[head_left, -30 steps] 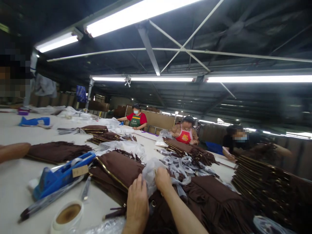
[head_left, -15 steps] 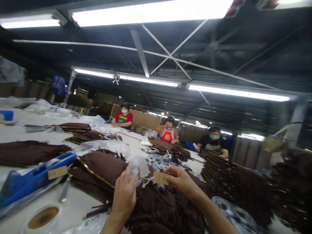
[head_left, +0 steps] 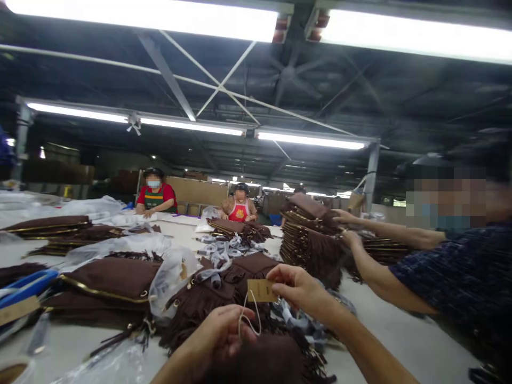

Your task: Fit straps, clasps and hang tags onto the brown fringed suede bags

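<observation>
Our R hand (head_left: 294, 288) pinches tag (head_left: 260, 290) by R edge; L hand (head_left: 224, 330) half-curled at string (head_left: 259, 316) (can't tell if held); bare table (head_left: 404, 333) to R.

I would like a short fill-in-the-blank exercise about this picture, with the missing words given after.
1. The right hand holds the tag at its ____ side, not its left.
2. The string by the left hand is ____ in colour.
3. The green apron is worn over a ____ shirt.
4. The bags are ____ in colour.

Missing words: right; white; red; brown.
</observation>
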Tool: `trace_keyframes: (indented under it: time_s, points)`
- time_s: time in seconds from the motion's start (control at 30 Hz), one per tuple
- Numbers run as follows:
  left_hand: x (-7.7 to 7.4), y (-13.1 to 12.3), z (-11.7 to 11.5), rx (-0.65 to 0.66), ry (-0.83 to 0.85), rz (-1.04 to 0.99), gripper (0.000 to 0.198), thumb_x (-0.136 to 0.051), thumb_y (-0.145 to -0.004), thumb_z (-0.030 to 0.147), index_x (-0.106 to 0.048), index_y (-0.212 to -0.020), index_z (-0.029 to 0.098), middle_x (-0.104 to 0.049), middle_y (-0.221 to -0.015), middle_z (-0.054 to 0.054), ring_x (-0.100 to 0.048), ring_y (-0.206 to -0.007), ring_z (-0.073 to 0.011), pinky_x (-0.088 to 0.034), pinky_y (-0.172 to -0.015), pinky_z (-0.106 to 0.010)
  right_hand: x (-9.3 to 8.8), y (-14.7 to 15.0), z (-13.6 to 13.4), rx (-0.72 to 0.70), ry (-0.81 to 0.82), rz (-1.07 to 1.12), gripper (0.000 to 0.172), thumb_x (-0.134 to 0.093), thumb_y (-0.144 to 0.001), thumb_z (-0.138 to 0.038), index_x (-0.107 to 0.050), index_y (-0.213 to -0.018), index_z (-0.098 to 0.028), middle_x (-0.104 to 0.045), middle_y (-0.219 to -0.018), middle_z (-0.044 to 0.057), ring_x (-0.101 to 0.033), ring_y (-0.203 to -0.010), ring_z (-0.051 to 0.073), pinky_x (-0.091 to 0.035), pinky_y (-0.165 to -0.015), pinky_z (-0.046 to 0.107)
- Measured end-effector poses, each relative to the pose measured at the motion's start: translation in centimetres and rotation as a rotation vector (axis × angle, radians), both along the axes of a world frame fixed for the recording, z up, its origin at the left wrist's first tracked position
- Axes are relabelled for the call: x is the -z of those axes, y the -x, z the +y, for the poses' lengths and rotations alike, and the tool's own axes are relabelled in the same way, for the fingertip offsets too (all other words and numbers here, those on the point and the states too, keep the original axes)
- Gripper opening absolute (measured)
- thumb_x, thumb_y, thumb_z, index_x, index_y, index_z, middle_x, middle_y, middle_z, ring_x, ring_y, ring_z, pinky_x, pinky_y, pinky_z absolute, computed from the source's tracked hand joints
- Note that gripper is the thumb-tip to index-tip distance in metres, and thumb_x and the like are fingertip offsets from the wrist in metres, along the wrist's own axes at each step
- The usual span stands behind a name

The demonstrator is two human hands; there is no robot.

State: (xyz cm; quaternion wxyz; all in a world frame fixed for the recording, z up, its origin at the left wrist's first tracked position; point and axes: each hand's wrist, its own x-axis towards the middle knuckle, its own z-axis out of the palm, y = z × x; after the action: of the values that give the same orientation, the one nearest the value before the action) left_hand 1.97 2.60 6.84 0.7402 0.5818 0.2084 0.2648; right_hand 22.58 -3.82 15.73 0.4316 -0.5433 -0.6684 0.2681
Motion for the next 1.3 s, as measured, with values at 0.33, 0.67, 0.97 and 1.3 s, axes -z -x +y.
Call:
trace_keyframes:
  time_s: [0.33, 0.67, 0.97, 1.3]
  points:
    - [-0.7, -0.8, -3.4, -0.077, -0.576, 0.373, 0.036, -0.054, -0.077, 0.051, -0.057, -0.065, 0.017, -0.049, -0.047, 0.005, -0.036, -0.043, -0.0089, -0.024, -0.045, -0.022, 2.9, -6.7, -8.4, 0.166, -0.011, -0.352, 0.023, -0.051, -0.062, -0.004, -0.066, -0.073, -0.018, -0.061, -0.063, -0.002, -0.055, -0.061, 0.014, -0.041, -0.056, 0.023]
    - [-6.0, -9.7, -9.8, 0.099, -1.247, 0.465, 0.017, -0.051, -0.081, 0.020, -0.062, -0.068, 0.019, -0.061, -0.058, 0.001, -0.052, -0.056, -0.0135, -0.031, -0.056, -0.023, 5.9, -3.1, -12.9, -0.083, 0.241, 0.539, 0.050, -0.061, -0.082, -0.058, -0.061, -0.114, -0.020, -0.067, -0.095, 0.007, -0.063, -0.072, 0.016, -0.043, -0.046, 0.020]
    - [-3.8, -12.0, -10.1, 0.312, -1.053, 0.350, 0.020, -0.051, -0.079, 0.020, -0.061, -0.062, 0.016, -0.056, -0.059, 0.003, -0.050, -0.059, -0.0114, -0.033, -0.057, -0.021, 8.7, -6.3, -16.0, 0.170, 0.175, 0.336, 0.029, -0.071, -0.074, -0.044, -0.071, -0.081, -0.015, -0.052, -0.060, -0.005, -0.036, -0.051, 0.007, -0.024, -0.045, 0.020]
    - [2.7, -14.9, -9.5, 0.254, -0.646, 0.340, 0.014, -0.055, -0.071, 0.027, -0.053, -0.060, 0.018, -0.050, -0.051, 0.005, -0.040, -0.050, -0.0100, -0.028, -0.050, -0.021, 13.7, -7.0, -15.9, 0.307, 0.062, 0.248, 0.024, -0.057, -0.077, -0.036, -0.067, -0.069, -0.016, -0.051, -0.056, -0.004, -0.043, -0.054, 0.012, -0.031, -0.053, 0.023]
